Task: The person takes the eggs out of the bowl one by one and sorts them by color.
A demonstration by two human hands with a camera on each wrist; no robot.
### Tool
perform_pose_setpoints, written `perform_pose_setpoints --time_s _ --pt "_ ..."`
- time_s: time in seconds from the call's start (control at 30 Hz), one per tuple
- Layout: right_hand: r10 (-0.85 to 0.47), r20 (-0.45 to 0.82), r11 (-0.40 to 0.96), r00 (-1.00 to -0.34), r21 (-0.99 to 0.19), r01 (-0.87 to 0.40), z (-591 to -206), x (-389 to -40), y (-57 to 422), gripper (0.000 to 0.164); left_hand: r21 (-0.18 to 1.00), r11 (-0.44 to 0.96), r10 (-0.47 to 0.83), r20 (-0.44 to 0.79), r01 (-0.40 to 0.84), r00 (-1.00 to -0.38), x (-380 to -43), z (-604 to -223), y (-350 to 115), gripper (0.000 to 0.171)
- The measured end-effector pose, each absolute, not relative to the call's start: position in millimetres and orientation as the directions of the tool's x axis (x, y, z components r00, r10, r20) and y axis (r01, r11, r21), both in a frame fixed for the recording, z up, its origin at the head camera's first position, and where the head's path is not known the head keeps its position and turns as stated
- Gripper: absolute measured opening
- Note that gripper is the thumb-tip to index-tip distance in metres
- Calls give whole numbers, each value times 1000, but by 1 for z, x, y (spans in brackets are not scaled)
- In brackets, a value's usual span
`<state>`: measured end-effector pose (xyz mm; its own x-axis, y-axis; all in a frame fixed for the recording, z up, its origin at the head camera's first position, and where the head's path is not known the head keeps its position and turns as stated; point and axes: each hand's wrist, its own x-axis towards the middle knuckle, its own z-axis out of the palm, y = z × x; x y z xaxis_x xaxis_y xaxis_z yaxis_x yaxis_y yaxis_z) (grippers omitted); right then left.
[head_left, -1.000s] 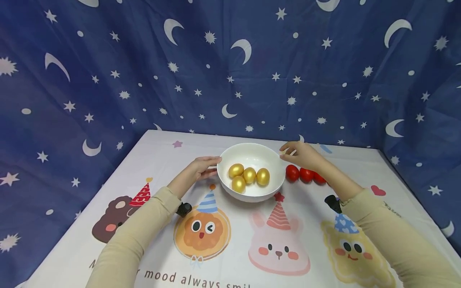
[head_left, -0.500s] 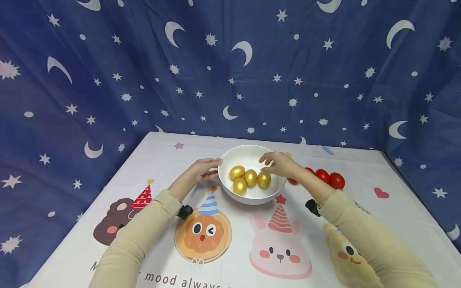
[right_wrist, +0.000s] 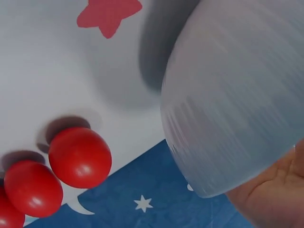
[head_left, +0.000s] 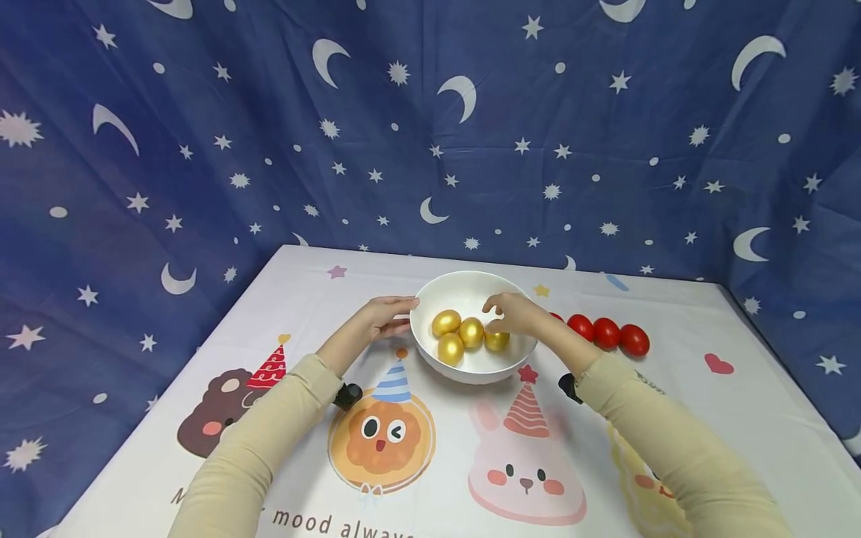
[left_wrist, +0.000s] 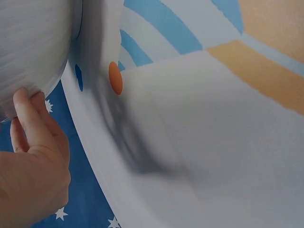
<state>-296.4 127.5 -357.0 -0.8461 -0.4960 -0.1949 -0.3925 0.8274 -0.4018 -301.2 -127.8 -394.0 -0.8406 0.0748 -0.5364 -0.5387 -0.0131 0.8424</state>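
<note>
A white bowl (head_left: 474,370) with several golden eggs (head_left: 471,332) inside stands on the table. At its left side my left hand (head_left: 370,321) holds the rim; the left wrist view shows fingers (left_wrist: 29,114) against the outer wall. My right hand (head_left: 518,314) reaches over the right rim into the bowl. Its thumb and index finger are parted, and the thumb overlaps the rightmost golden egg (head_left: 496,342), partly hiding it. In the right wrist view the bowl's wall (right_wrist: 237,104) hides the fingertips, leaving part of the palm (right_wrist: 273,194) visible.
Right of the bowl, several glossy red eggs (head_left: 607,333) lie in a row, one partly behind the right wrist. The white tablecloth (head_left: 444,456) carries cartoon prints and lettering. A dark blue curtain (head_left: 377,149) with moons and stars hangs behind the table.
My right hand has moved left and toward me, from outside the rim to inside the bowl over the rightmost golden egg. The left hand keeps its place at the rim.
</note>
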Motion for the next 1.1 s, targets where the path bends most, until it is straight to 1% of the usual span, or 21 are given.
perform_pose_setpoints --time_s 0.3,0.53,0.73,0.9,1.0,1.1 --pt "-453 -234 855 -860 -388 -344 -365 -299 125 37 847 -9 71 -529 -531 -846 -302 -394 -127 44" --pt "-391 -307 885 -868 -385 -262 -370 -296 121 41 848 -7 70 -528 -529 -846 -302 -395 -127 43" --pt "-376 -300 896 -877 -361 -261 -370 -294 119 36 848 -9 67 -528 -530 -847 -302 -395 -126 43" --pt "-395 -296 889 -870 -362 -281 -369 -295 119 34 852 -12 73 -522 -524 -850 -302 -393 -127 43" --pt "-410 -288 884 -866 -361 -298 -370 -295 121 35 850 -10 74 -525 -527 -848 -301 -393 -127 44" --pt "-404 -286 882 -869 -374 -287 -372 -295 122 37 847 -2 68 -530 -532 -845 -300 -393 -127 44"
